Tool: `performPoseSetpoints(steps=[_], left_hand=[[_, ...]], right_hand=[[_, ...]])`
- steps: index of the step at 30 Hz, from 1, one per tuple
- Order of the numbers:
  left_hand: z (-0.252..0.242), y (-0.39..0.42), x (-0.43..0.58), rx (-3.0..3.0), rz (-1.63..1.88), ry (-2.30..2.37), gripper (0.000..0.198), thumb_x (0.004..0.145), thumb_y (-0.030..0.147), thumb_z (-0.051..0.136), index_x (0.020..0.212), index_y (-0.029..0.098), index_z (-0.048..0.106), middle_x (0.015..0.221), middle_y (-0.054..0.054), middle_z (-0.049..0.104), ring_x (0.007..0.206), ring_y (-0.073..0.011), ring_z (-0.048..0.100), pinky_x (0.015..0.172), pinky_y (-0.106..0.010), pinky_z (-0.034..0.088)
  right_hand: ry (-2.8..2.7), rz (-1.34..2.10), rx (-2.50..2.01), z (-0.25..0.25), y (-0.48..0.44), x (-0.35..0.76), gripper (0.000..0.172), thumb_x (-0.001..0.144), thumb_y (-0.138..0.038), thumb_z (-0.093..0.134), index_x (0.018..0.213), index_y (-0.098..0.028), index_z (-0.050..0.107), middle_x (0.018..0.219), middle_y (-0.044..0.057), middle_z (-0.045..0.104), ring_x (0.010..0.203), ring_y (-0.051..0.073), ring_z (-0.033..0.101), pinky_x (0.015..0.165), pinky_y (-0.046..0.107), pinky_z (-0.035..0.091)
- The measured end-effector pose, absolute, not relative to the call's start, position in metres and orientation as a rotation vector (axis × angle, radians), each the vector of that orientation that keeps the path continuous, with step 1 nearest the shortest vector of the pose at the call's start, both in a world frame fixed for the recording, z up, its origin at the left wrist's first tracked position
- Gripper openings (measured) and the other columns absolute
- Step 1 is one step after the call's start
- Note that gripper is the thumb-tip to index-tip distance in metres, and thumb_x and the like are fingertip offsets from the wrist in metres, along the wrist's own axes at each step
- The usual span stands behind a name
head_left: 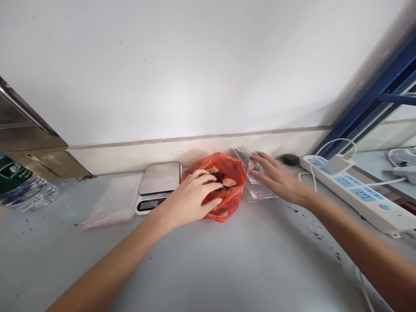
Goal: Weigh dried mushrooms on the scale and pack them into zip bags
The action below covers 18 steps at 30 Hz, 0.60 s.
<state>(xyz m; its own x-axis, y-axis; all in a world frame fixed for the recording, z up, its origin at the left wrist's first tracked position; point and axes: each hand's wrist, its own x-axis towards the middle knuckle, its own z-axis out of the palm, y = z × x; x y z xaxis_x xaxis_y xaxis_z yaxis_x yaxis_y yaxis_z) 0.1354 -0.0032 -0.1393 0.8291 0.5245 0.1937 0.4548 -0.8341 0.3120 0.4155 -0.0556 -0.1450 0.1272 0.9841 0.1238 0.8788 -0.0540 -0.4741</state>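
A red plastic bag (227,210) stands open near the wall, with brown and orange-tan dried pieces (229,182) inside. Over its left side and mouth lies my left hand (191,195), fingers apart and reaching across the opening; nothing is visibly held. My right hand (276,175) rests with spread fingers on clear plastic bags (256,192) just right of the red bag. A small pale piece shows by its fingertips, beneath or inside the clear plastic. Left of the red bag sits a kitchen scale (160,178) with a steel plate; its display is partly behind my left hand.
Flat clear bags (113,199) lie left of the scale. A water bottle (24,184) and a metal appliance (26,130) are at the far left. On the right are a black mouse-like object (290,159), a white power strip (357,190) with cables and a blue frame (367,99). Dark crumbs dot the grey tabletop (227,264).
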Motion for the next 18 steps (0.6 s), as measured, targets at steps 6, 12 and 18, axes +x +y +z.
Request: performPoseSetpoints(steps=[6, 12, 18], left_hand=[[-0.128, -0.003, 0.127, 2.826, 0.388, 1.109, 0.034, 0.092, 0.039, 0.067, 0.119, 0.021, 0.077, 0.126, -0.012, 0.072, 0.118, -0.038, 0.052, 0.105, -0.057, 0.05], [-0.123, 0.004, 0.113, 2.849, 0.266, 1.349, 0.069, 0.082, 0.04, 0.07, 0.148, 0.021, 0.059, 0.172, -0.017, 0.028, 0.15, -0.0516, 0.028, 0.115, -0.068, 0.037], [-0.111, 0.01, 0.1, 2.744, 0.058, 1.284, 0.085, 0.085, 0.037, 0.067, 0.164, 0.026, 0.039, 0.179, -0.01, 0.008, 0.161, -0.0459, 0.01, 0.124, -0.063, 0.031]], right_hand=[[-2.049, 0.109, -1.589, -0.12, -0.057, 0.373, 0.037, 0.1, -0.034, 0.043, 0.116, -0.025, 0.075, 0.116, 0.013, 0.077, 0.104, 0.032, 0.072, 0.092, 0.048, 0.058], [-2.531, 0.544, -1.435, -0.113, -0.035, 0.33, 0.035, 0.093, -0.014, 0.045, 0.096, -0.026, 0.078, 0.096, 0.006, 0.076, 0.085, 0.023, 0.068, 0.076, 0.036, 0.051], [-2.501, 0.44, -1.9, -0.105, -0.011, 0.308, 0.026, 0.095, -0.028, 0.057, 0.118, -0.023, 0.069, 0.112, 0.011, 0.072, 0.094, 0.027, 0.068, 0.072, 0.035, 0.05]])
